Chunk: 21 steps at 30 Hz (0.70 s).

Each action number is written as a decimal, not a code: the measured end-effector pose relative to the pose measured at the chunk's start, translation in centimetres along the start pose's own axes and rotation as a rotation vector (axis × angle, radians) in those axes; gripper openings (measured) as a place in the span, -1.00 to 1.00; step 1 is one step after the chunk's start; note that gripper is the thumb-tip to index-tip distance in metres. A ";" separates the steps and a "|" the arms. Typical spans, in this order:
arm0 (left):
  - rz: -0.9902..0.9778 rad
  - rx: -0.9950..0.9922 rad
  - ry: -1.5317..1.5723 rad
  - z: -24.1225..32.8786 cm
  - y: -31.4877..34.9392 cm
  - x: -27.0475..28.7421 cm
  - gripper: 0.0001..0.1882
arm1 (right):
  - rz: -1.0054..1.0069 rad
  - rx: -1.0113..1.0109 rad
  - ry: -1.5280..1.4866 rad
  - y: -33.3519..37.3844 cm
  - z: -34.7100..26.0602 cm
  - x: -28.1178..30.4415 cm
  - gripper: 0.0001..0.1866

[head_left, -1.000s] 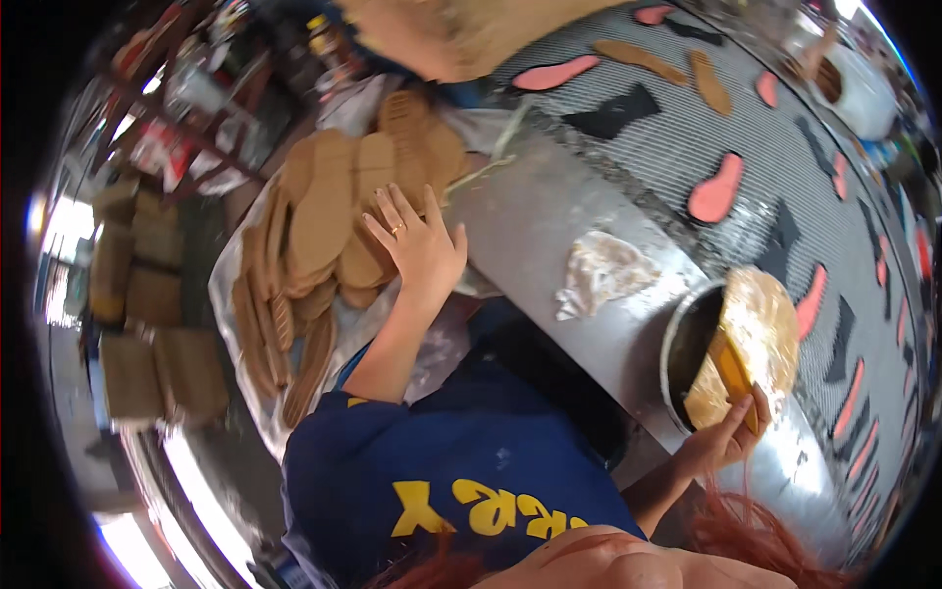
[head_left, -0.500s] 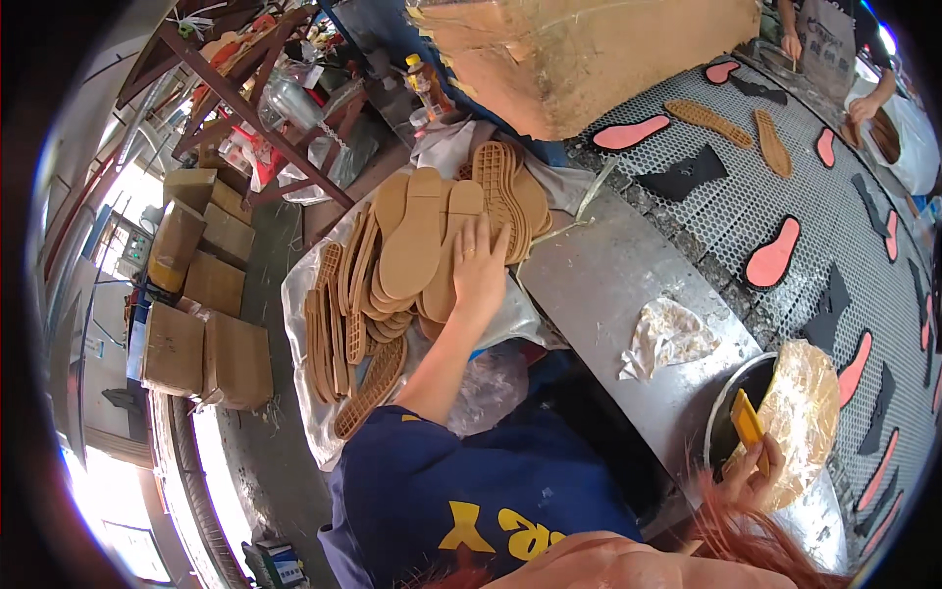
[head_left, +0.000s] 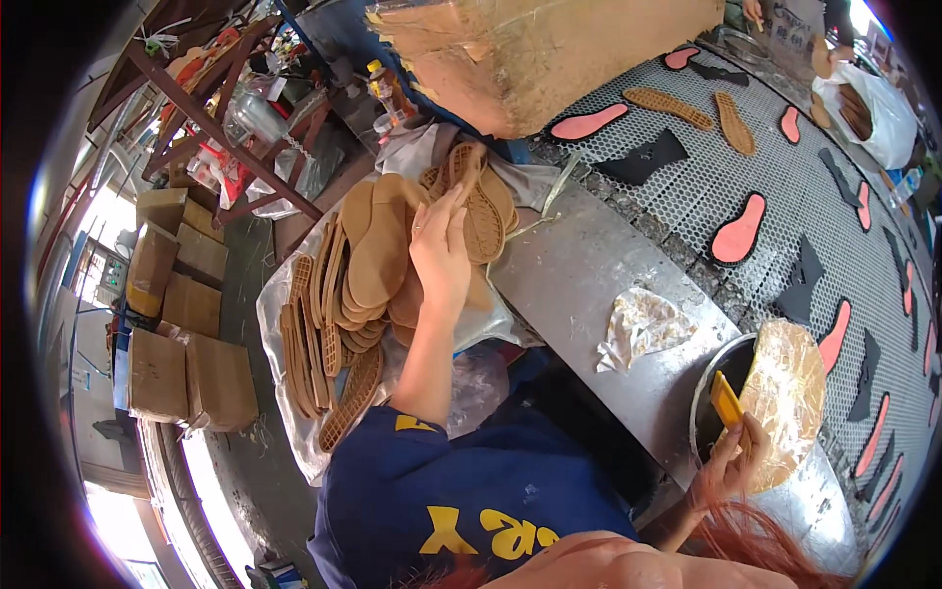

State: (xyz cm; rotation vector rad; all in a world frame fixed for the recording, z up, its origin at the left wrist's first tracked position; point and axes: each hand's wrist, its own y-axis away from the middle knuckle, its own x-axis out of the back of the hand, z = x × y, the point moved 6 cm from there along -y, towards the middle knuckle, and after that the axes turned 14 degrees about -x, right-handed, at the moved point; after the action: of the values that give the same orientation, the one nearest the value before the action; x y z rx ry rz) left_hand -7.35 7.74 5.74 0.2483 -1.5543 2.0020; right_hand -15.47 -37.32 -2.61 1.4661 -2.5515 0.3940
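My left hand [head_left: 442,257] lies on a pile of tan shoe soles [head_left: 378,257], fingers stretched upward. Its fingertips are against a sole with a gridded face [head_left: 483,218], whose upper end is slightly blurred. Other soles lean on edge at the pile's left side, on clear plastic sheeting [head_left: 285,339]. At lower right, my right hand [head_left: 731,461] is closed on a flat yellow handle [head_left: 726,400]. The handle's far end is hidden inside a round metal pot [head_left: 698,393]. A tan cover wrapped in shiny film [head_left: 787,402] lies over part of the pot.
A metal bench [head_left: 589,270] holds a crumpled, stained cloth [head_left: 643,329]. Beyond runs a mesh conveyor [head_left: 677,211] with pink insoles [head_left: 738,231], black pieces [head_left: 643,157] and tan soles. A large cardboard box [head_left: 549,59] stands at its near end. Another person's hand [head_left: 754,10] shows at the top right.
The view has shifted, so most things sit further left. My left hand has turned more edge-on, with its fingers reaching further up the gridded sole. My right hand still grips the yellow handle.
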 end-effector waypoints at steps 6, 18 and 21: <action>0.084 -0.148 0.273 5.3 -0.2 -1.7 -0.84 | 0.045 0.204 0.176 0.3 -1.5 -0.1 -0.83; 0.147 -0.450 0.626 12.2 -0.1 -2.6 -0.70 | 0.217 0.208 0.315 0.5 -0.9 0.6 -0.81; 0.071 -0.510 0.697 13.3 0.2 -3.8 -0.60 | 0.153 0.265 0.555 -0.7 -2.5 -0.7 -0.81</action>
State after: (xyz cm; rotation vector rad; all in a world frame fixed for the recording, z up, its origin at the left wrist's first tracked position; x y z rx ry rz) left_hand -7.04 -5.91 7.74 -0.6446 -1.5244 1.4265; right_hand -14.45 -36.32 -0.28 1.0351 -2.2146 1.0338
